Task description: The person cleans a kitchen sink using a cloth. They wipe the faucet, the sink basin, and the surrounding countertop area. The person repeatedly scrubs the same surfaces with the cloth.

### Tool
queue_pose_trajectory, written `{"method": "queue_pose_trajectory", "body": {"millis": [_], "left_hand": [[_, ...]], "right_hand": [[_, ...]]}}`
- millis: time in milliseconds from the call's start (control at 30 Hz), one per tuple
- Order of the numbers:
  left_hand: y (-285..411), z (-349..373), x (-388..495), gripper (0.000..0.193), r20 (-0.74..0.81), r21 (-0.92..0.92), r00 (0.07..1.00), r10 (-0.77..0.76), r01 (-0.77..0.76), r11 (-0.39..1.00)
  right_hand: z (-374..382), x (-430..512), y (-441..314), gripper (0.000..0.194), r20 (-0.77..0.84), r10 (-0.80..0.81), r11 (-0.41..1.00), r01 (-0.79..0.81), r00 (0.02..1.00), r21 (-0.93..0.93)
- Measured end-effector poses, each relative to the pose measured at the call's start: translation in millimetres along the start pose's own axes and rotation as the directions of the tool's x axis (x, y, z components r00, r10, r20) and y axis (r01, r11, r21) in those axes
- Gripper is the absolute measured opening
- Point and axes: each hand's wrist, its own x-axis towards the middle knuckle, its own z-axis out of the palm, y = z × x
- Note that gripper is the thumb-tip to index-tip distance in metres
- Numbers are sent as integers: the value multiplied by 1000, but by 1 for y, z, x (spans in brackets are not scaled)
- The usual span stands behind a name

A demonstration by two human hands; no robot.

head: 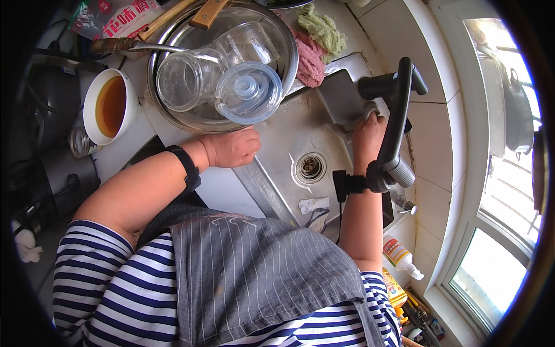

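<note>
My right hand (368,132) is at the back wall side of the stainless steel sink (286,123), partly behind the black faucet (401,108). Its fingers close on a small greyish-white cloth (371,108), mostly hidden by the hand. A dark grey panel (342,97) lies just left of that hand. My left hand (234,146) is curled into a fist with nothing visible in it, just below the rim of a metal basin (204,129); whether they touch I cannot tell. Clear plastic jars (180,82) and a clear lid (249,93) sit in the basin. The sink's drain (310,167) shows between my hands.
A white bowl (89,108) of brown liquid stands left of the basin, by a small glass jar (79,142). Wooden handles, one a flat handle (208,14), cross the basin. Pink (308,58) and green cloths (321,32) lie behind the sink. A bottle (396,253) stands right.
</note>
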Motion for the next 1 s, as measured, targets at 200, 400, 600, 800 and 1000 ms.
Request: {"method": "queue_pose_trajectory", "body": {"millis": [200, 400, 600, 800, 1000], "left_hand": [[0, 0, 1, 9, 2, 1, 1000, 14, -14, 1000], [3, -2, 2, 10, 2, 9, 1000, 10, -10, 1000], [2, -2, 2, 10, -4, -5, 1000, 11, -11, 1000], [-1, 2, -1, 11, -7, -4, 999, 31, -31, 999], [-2, 4, -3, 11, 1, -8, 999, 33, -33, 999]], "right_hand": [[4, 4, 3, 19, -30, 5, 984, 0, 1000, 179], [12, -18, 6, 30, -95, -59, 982, 75, 994, 173], [-7, -14, 15, 37, 119, 29, 778, -97, 992, 620], [-23, 0, -33, 53, 363, 1, 892, -165, 932, 421], [-7, 36, -63, 55, 418, 127, 870, -303, 900, 389]]}}
